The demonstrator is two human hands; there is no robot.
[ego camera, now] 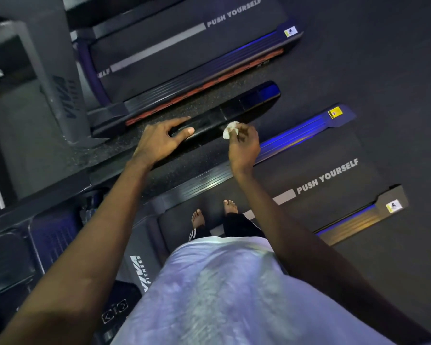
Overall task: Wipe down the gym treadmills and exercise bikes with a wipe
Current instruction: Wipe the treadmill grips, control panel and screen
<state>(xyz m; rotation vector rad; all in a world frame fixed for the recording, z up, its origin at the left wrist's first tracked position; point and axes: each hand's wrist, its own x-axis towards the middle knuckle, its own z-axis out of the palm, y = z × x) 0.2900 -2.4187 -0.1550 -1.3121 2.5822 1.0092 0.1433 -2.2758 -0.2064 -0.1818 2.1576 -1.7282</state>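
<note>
I stand barefoot on a black treadmill belt [309, 195] printed "PUSH YOURSELF". Its glossy black side handrail [246, 100] runs from the centre toward the upper right. My left hand [162, 138] grips the near part of this rail, thumb on top. My right hand [244, 143] pinches a small crumpled white wipe [230, 129] and holds it against the rail just right of my left hand.
A second treadmill [184, 46] with the same lettering lies beyond the rail, across a strip of speckled floor [139, 148]. The console and motor cover [47, 245] of my treadmill are at lower left. Dark gym floor [383, 58] spreads to the right.
</note>
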